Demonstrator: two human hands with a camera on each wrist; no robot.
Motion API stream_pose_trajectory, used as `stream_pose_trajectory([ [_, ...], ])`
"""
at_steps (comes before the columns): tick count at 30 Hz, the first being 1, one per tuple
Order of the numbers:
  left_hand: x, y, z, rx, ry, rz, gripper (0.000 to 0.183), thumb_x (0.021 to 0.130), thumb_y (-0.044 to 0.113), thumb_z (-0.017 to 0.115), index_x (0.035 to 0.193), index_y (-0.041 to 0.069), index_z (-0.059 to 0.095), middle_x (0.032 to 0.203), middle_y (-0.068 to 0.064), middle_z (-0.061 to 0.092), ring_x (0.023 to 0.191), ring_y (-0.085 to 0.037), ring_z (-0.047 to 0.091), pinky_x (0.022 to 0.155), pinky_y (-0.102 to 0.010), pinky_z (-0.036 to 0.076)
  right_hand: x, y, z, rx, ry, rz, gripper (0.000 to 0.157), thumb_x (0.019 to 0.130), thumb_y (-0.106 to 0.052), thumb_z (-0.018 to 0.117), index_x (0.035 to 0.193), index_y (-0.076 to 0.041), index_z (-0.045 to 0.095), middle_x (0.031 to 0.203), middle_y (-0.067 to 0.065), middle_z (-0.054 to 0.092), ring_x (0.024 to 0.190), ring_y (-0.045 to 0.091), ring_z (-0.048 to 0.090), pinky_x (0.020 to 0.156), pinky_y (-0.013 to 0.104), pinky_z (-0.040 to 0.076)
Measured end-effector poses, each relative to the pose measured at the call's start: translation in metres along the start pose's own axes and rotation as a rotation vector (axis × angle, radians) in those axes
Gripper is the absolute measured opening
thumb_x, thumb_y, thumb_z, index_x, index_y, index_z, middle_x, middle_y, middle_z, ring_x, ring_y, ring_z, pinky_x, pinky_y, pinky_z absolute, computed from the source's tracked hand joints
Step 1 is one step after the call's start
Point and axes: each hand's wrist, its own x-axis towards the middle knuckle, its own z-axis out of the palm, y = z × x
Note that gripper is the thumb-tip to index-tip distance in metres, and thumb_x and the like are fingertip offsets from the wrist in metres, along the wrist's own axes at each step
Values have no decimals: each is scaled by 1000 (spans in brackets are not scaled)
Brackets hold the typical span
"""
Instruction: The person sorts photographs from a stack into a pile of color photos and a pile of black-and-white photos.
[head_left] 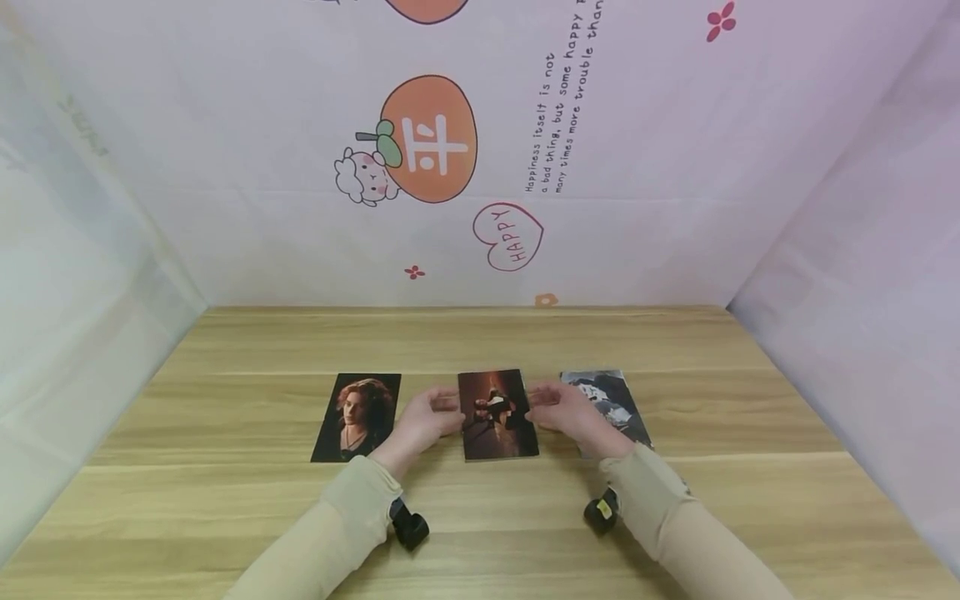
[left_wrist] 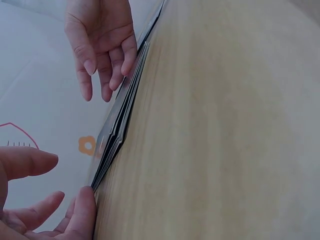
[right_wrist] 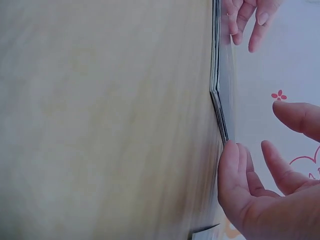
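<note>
A stack of photo cards [head_left: 498,425] lies at the middle of the table, its top picture dark reddish-brown with figures. In the left wrist view the layered edges of the stack [left_wrist: 120,120] show, slightly fanned and bent. My left hand [head_left: 423,421] touches its left side with the fingertips, thumb held apart. On the opposite side my right hand [head_left: 572,414] has its fingertips right at the edge, fingers loosely extended. The right wrist view shows the right hand [right_wrist: 255,200] with its little-finger side at the end of the stack.
To the left lies a portrait card [head_left: 360,417] of a person with reddish hair. A blue-grey picture card [head_left: 611,396] sits at the right, partly covered by the right hand and wrist. Behind the wooden table [head_left: 480,533] hangs a printed white cloth [head_left: 262,225].
</note>
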Motion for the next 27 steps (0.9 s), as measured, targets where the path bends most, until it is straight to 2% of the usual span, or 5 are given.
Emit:
stream_pose_trajectory([
  [9, -2, -2, 1, 4, -6, 18, 46, 84, -1, 62, 127, -11, 50, 121, -30, 56, 110, -38, 57, 82, -36, 56, 1, 3, 1, 40, -14, 44, 45, 86, -5, 63, 128, 5, 49, 129, 26, 53, 117, 37, 53, 91, 40, 53],
  [27, -1, -5, 0, -31, -13, 22, 44, 84, -3, 60, 127, -12, 50, 121, -31, 57, 100, -33, 64, 81, -36, 57, 2, 3, 0, 44, -36, 20, 45, 87, -6, 63, 128, 5, 49, 129, 25, 52, 117, 35, 52, 88, 38, 53],
])
